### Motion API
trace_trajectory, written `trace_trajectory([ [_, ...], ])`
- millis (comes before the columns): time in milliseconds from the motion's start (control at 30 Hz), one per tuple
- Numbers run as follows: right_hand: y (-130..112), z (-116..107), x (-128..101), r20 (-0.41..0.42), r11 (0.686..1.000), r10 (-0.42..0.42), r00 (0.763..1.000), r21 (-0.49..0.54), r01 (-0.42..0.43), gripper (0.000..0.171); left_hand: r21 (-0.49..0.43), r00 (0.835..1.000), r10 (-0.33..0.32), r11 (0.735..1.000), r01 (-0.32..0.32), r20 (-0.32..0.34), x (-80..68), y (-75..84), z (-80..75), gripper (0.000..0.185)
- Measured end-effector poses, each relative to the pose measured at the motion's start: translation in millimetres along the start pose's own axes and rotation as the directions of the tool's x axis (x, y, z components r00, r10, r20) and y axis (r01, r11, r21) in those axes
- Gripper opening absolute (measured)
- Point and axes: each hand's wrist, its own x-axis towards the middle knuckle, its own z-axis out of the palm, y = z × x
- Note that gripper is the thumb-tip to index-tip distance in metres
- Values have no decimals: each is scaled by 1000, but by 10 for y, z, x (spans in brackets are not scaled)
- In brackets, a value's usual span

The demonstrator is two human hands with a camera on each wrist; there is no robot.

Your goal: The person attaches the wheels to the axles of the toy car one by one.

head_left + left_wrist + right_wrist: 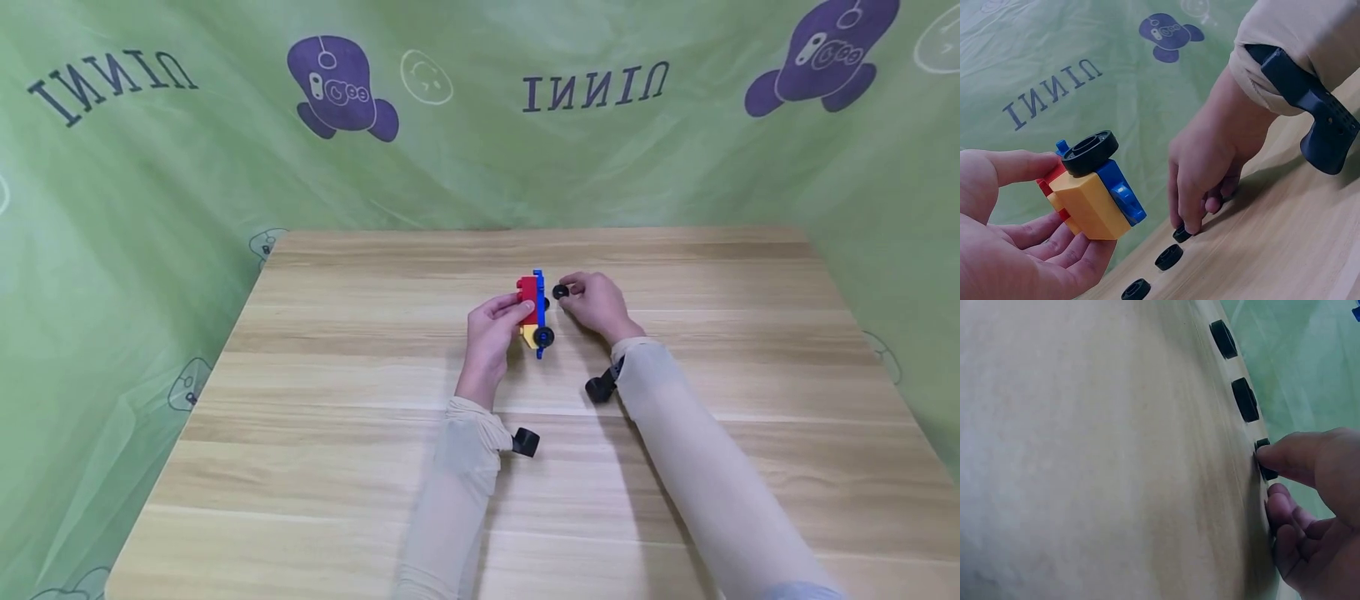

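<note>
Here, the red, yellow and blue toy car (1088, 197) carries 1 black wheel (1090, 152).

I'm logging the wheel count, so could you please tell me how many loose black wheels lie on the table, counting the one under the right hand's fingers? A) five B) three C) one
B: the left wrist view shows three wheels in a row on the table, and the right hand pinches the end wheel.

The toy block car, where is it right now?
In the head view the toy block car is at the middle of the wooden table, gripped by the left hand, just left of the right hand.
</note>
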Motion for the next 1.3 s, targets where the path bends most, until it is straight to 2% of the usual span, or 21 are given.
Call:
trace_trajectory([
  [133,-2,-6,-23,-17,999,8,1000,34,-8,37,2,1000,-7,1000,7,7,-10,2,11,31],
  [233,-2,-17,-61,-31,994,22,999,110,-18,39,3,1000,-10,1000,10,13,-9,-5,18,30],
  [400,3,-56,-209,-79,961,43,996,275,-20,40,3,1000,-7,1000,7,23,-1,-40,38,31],
  [533,-43,-113,-374,-113,934,89,990,353,-43,40,11,999,-14,1000,13,29,-3,-56,53,32],
  [767,-182,-222,-652,-211,906,85,974,424,12,41,27,999,-15,1000,14,33,-11,-72,88,32],
  [933,-252,-293,-831,-223,875,103,969,484,18,42,36,999,-23,999,21,47,-18,-99,127,31],
  [1167,-317,-366,-929,-272,876,78,959,479,64,42,59,998,-21,998,17,67,-35,-119,180,32],
  [1300,-355,-378,-949,-270,869,60,961,487,83,42,67,997,-17,998,12,76,-46,-127,202,34],
])
